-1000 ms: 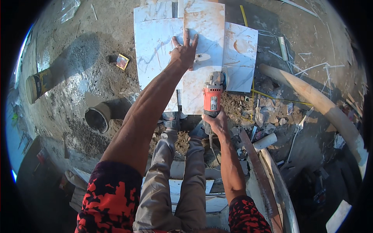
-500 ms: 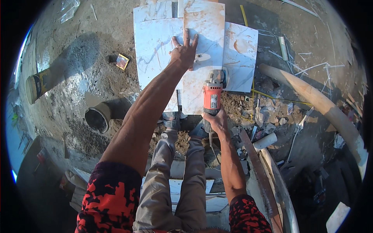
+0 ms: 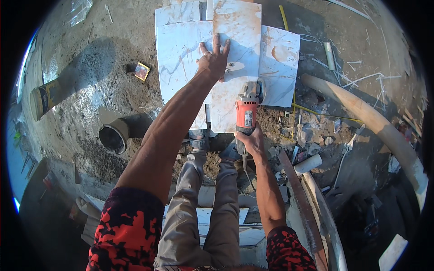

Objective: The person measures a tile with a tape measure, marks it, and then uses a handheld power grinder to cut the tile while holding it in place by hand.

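My left hand lies flat with its fingers spread on a long white marble-patterned tile, which is smeared with brown dirt. Wrapped round the rear grip of a red angle grinder is my right hand. The grinder's grey head and disc are at the right edge of the long tile. Beneath it lie other marbled tiles, one on the left and one on the right. From the grinder's back end a cord runs down by my right forearm.
Two buckets, one tipped over and one upright, are on the wet ground to the left. Curving along the right is a long wooden pole. Rubble, a yellow strip and a white pipe piece lie near the grinder.
The grinder has shifted very slightly, with its head a touch nearer me along the tile's right edge. My left hand stays in place on the tile.
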`<state>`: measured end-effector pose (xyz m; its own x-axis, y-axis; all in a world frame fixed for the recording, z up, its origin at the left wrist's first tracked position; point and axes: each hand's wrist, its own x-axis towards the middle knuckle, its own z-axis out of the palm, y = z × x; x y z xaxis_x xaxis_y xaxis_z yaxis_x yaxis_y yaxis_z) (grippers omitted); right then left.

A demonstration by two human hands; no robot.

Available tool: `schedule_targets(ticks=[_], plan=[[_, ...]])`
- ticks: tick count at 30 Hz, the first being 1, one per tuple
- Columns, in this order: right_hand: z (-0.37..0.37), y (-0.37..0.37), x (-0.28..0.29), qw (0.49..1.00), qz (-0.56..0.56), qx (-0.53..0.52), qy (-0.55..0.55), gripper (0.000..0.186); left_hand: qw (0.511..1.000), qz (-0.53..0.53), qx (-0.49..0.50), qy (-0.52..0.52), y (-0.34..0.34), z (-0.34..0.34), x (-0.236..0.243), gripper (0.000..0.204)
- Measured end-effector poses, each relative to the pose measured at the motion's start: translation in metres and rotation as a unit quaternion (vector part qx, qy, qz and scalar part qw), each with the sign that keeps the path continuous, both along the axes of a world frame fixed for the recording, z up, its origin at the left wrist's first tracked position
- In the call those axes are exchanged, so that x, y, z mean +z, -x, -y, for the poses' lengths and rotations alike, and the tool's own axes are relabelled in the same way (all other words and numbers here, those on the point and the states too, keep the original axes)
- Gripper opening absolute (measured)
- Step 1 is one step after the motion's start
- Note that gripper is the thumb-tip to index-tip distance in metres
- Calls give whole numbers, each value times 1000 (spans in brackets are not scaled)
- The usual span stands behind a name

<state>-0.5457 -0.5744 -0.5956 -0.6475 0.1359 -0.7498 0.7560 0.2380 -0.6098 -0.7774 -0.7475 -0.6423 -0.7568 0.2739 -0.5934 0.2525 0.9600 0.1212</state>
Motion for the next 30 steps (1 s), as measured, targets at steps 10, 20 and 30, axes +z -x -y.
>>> schedule_targets(ticks=[10,20,30], plan=[[0,-10,7,999,-7,-20,25,56,999,27,23,-24,1,-1,5,132],[-4,-25,2,1000,-16,6,17,61,999,39,17,-15,1,-1,8,132],[-5,-19,-3,1000,-1,-4,12,63,1000,7,3,-18,1,-1,0,133]])
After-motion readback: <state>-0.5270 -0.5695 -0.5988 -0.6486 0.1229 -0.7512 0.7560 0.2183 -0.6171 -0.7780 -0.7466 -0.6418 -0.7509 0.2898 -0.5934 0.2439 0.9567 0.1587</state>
